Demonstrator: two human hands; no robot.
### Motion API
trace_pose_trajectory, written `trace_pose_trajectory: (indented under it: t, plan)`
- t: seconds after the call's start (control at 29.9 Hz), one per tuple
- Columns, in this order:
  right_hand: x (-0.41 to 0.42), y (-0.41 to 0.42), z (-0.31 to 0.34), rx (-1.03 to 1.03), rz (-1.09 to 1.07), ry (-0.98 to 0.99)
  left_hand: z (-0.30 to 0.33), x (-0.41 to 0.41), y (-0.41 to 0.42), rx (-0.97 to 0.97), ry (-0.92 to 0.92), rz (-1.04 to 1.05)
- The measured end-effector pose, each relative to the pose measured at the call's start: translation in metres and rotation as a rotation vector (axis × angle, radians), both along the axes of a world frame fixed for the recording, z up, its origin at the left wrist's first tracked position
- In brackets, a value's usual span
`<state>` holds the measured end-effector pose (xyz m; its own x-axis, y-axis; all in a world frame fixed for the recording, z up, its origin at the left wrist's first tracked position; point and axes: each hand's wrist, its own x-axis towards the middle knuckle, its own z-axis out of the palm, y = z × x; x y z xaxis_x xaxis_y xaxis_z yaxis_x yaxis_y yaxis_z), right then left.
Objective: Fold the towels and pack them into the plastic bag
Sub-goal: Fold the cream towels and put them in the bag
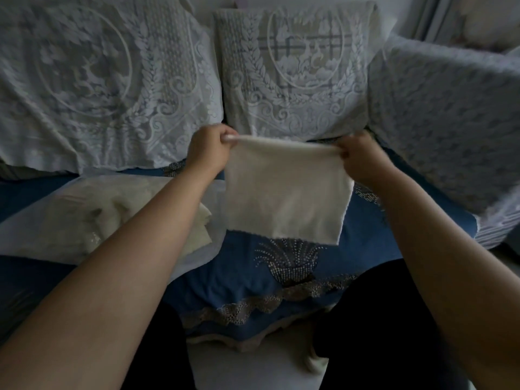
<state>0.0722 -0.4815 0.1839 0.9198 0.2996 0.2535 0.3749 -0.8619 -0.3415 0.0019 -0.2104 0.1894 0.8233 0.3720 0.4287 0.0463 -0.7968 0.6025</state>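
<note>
At the far left, a clear plastic bag (42,218) lies flat on the blue sofa cover (253,280), with pale cream towels (92,220) bunched inside it and one edge spilling out near my left forearm. Behind it a lace-covered cushion (98,80) leans against the sofa back. My left hand (209,149) is raised in the middle of the view, fingers pinched tight on the upper left corner of a white towel (287,192). The towel hangs in the air between my hands, stretched taut along its top edge and dropping down as a roughly square panel, clear of the sofa cover below it. A second lace cushion (295,74) stands directly behind the towel. My right hand (360,157) is clamped on the upper right corner. Further right, a third cushion (450,114) in pale textured fabric leans at an angle. My dark trouser legs (374,327) fill the bottom of the view.
</note>
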Motion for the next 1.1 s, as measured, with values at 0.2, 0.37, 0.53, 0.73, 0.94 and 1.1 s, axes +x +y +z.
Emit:
trace_pose_trajectory:
  t: [0.2,0.37,0.53,0.73,0.94,1.1]
  plan:
    - [-0.013,-0.022,0.003,0.367,-0.092,-0.27,-0.008,-0.016,0.0,0.181,-0.482,-0.058]
    - [-0.031,-0.054,-0.057,0.061,0.121,0.064,-0.08,-0.067,-0.014,-0.231,0.104,-0.249]
    - [-0.037,-0.067,-0.101,-0.497,0.271,0.777,-0.118,-0.085,-0.02,0.171,0.816,-0.368]
    - [-0.002,-0.044,-0.107,0.045,-0.067,0.513,-0.113,-0.055,-0.029,0.164,0.527,-0.06]
    - [-0.023,0.005,-0.139,0.004,0.011,0.338,-0.087,-0.055,-0.044,0.112,0.115,-0.059]
    - [-0.052,0.036,-0.186,-0.402,0.151,0.508,-0.076,-0.078,-0.022,0.314,-0.068,-0.074]
